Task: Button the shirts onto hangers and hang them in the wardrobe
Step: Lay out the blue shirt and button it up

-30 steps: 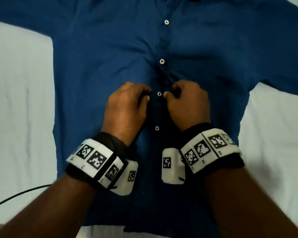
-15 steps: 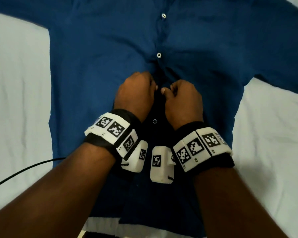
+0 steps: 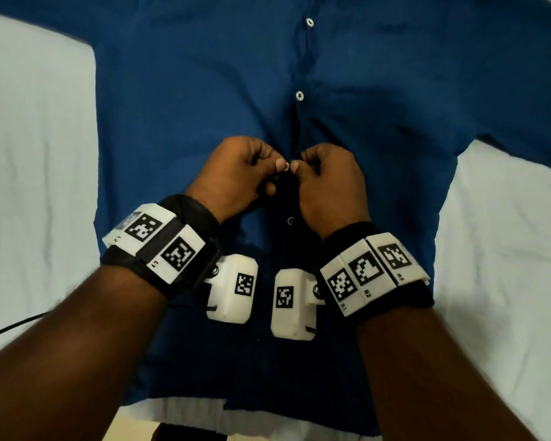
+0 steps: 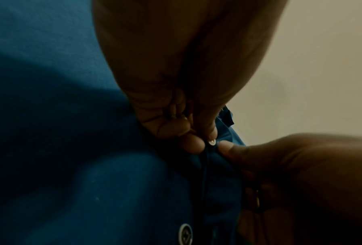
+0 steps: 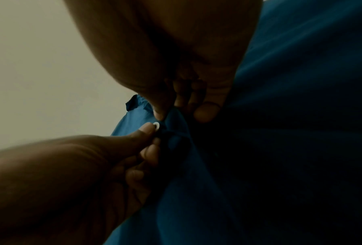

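A pale, softly creased bed sheet [image 3: 35,173] carries a dark blue shirt [image 3: 185,100] of thin woven cloth, spread front-up across its middle, sleeves running off toward the far left and far right edges and hem toward the near edge.

The left hand [image 3: 236,173] is curled — thumb and forefinger pinch the placket edge right at a small round white button [image 3: 287,166], the thumb tip touching its rim. The left wrist view shows that button [image 4: 211,142] squeezed between the fingertips [image 4: 193,145] of both hands.

Just beside it, the right hand [image 3: 330,183] is curled too, its thumb and fingers pinching a raised fold of the opposite placket against the button [image 5: 156,126].

Two more glossy buttons sit fastened farther up the placket; a dark one lies between the wrists. Both wrists wear black straps with blocky white marker tags.
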